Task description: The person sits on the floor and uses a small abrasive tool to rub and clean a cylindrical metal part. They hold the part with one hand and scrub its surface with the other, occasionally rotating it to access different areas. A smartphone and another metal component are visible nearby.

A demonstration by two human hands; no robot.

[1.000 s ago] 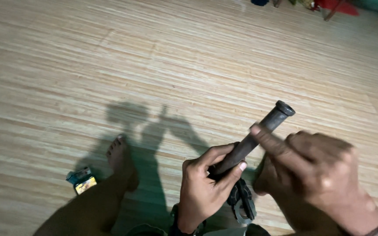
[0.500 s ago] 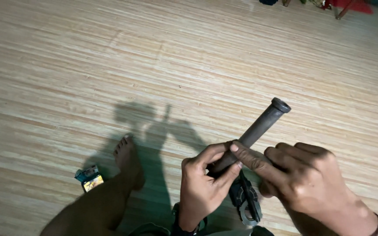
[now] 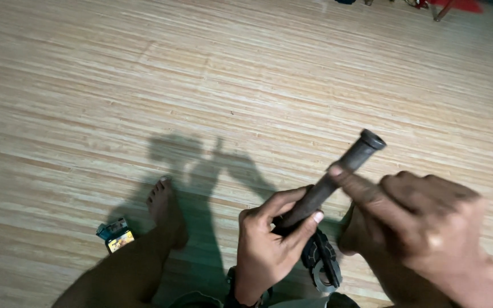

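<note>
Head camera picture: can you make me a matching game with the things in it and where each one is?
Things:
1. dark tube
2. left hand
3. small packet
4. bare foot

Places:
A. lying on the wooden floor, left of the foot
B. gripping the lower end of the tube
C. held slanting up between both hands
D. resting flat on the floor, in the shadow

Pairs: 1-C, 2-B, 3-A, 4-D

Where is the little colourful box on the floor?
In the head view the small box lies low on the left on the wooden floor, just left of the bare foot, well away from both hands.
</note>
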